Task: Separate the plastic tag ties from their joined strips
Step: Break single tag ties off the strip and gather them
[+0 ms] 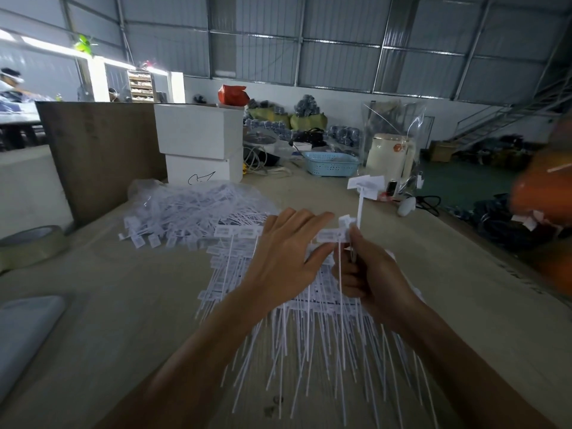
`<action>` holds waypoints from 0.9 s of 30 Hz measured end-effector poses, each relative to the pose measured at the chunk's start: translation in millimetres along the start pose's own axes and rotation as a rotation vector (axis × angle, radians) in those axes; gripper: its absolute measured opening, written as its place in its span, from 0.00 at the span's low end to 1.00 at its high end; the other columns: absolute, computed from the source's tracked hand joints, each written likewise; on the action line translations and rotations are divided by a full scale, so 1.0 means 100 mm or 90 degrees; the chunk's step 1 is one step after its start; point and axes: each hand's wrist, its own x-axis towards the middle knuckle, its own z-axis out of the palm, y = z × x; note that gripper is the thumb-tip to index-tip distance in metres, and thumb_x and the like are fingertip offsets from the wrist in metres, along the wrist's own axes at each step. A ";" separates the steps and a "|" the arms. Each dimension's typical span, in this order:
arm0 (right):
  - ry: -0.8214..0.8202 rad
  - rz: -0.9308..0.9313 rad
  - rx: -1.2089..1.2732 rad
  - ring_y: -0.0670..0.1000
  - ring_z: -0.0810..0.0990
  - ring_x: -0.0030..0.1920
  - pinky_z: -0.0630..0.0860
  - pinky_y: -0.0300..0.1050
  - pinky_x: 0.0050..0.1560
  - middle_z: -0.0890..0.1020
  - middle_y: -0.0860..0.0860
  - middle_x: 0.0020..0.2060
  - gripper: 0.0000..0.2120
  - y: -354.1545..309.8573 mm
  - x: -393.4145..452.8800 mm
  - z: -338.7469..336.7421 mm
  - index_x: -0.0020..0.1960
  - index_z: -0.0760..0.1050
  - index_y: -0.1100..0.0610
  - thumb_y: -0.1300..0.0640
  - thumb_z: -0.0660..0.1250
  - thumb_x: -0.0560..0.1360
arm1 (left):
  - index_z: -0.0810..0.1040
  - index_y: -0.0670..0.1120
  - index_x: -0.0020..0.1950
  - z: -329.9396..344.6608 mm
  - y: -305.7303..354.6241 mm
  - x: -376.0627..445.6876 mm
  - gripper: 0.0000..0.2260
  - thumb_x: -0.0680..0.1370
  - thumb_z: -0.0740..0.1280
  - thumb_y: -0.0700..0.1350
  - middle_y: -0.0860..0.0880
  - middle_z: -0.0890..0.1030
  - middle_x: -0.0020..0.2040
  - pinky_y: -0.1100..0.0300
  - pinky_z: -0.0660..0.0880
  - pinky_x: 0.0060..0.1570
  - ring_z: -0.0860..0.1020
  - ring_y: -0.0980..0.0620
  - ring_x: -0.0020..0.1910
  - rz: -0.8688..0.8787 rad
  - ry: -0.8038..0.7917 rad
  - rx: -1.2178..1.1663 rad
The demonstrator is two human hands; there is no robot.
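A joined strip of white plastic tag ties is held up over the table, its thin tails hanging down toward me. My left hand grips the strip's label row, thumb pressing near the end tag. My right hand is closed around a bundle of ties that stands upright, with flat labels at its top. Below both hands lies a stack of joined strips with many tails fanned out. A heap of loose white ties lies at the back left on clear plastic.
Two stacked white boxes and a brown board stand behind the heap. A tape roll sits at the left edge, a blue basket and a clear bag at the back. Someone in orange is at the right.
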 end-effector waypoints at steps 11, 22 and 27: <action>-0.079 -0.004 -0.121 0.50 0.49 0.29 0.54 0.41 0.26 0.55 0.52 0.30 0.28 0.01 -0.06 0.04 0.34 0.59 0.54 0.30 0.56 0.75 | 0.80 0.45 0.60 -0.10 -0.06 0.11 0.14 0.77 0.71 0.49 0.54 0.82 0.48 0.61 0.75 0.45 0.80 0.57 0.45 -0.167 -0.177 -0.390; 0.018 -0.178 -0.177 0.49 0.55 0.23 0.59 0.37 0.25 0.63 0.50 0.26 0.16 0.06 -0.03 0.05 0.49 0.72 0.54 0.45 0.53 0.85 | 0.72 0.47 0.43 -0.10 0.00 0.17 0.08 0.80 0.68 0.46 0.56 0.70 0.29 0.59 0.65 0.29 0.69 0.56 0.27 -0.105 -0.138 -0.259; 0.023 -0.280 -0.272 0.58 0.67 0.25 0.68 0.46 0.25 0.72 0.56 0.29 0.11 0.00 -0.06 0.16 0.58 0.72 0.48 0.46 0.54 0.84 | 0.67 0.49 0.44 -0.12 0.05 0.17 0.09 0.81 0.65 0.43 0.57 0.70 0.35 0.53 0.70 0.33 0.71 0.50 0.33 -0.046 -0.162 -0.190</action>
